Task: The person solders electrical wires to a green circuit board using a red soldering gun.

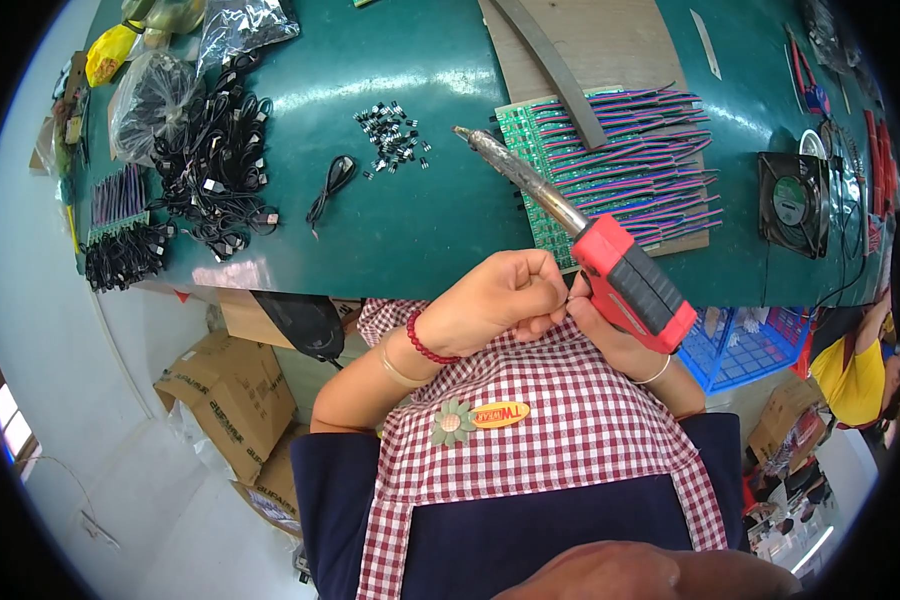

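— Green mat first: we see the workbench [410, 230] filling the upper half, its near edge curving above our lap.

— Brown cardboard boxes [232, 395] sit on the floor to our lower left, the biggest packages in view, with dark print on their sides that we leave unread. Behind them, under the bench edge, another open box holds something black.

— On the bench we find a pale wooden board [610, 50] with a green circuit panel [530, 160] on it, rows of pink and blue wires [650, 160] fanning off to the right.

— At far left, a heap of black cables [215, 160], and clear plastic bags [155, 95] above it; a yellow packet [108, 52] lies in the top corner. A small black fan [792, 200] stands at the right.

— Now the soldering iron [610, 260]. Our right hand [610, 335] is wrapped shut around its red and black handle, just over the bench's near edge.

— Its long axis runs diagonally: handle low and right near our chest, grey metal tip up and left, ending over the mat beside the circuit panel.

— Our left hand [495, 300] is curled closed with fingertips pinched against the right hand; whatever is between them is too small for us to tell.

— Smallest: a scatter of tiny black parts [395, 135] mid-mat, and on our checked apron an oval orange-and-yellow label [500, 413] beside a flower badge [453, 422].
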Available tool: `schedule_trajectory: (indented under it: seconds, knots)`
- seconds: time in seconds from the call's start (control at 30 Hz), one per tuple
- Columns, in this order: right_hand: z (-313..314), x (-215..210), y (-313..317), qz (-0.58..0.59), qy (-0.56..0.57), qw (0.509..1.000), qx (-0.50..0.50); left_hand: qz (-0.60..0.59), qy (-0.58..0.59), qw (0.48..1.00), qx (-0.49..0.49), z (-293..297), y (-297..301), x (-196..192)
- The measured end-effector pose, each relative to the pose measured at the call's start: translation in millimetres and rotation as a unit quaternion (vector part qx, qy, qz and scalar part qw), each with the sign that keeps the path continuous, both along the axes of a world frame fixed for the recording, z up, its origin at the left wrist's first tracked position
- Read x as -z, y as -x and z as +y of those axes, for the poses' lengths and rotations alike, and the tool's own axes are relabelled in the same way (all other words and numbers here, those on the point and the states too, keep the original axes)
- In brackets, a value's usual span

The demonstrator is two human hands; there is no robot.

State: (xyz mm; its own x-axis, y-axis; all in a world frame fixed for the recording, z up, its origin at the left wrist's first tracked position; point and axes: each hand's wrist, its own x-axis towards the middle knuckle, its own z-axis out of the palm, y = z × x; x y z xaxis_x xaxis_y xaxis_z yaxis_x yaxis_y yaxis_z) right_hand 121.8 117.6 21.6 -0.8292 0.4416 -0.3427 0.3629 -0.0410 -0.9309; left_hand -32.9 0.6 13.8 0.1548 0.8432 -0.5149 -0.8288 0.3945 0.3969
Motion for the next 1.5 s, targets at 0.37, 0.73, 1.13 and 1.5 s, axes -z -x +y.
schedule_trajectory:
  seconds: [0.37, 0.73, 1.13, 1.5]
  knots:
    - [4, -8, 1, 0.008, -0.018, 0.999, -0.046, 0.522, -0.095, 0.848, -0.007, 1, -13, -12]
    - [28, 12, -35, 0.169, 0.13, 0.964, 0.156, 0.36, 0.061, 0.931, -0.022, 7, 29, 30]
    - [26, 34, -87, 0.07, 0.106, 0.986, 0.11, 0.379, 0.066, 0.923, 0.011, 15, 36, 35]
    - [26, 36, -90, 0.049, 0.163, 0.975, 0.144, 0.351, 0.047, 0.935, 0.016, 14, 40, 41]
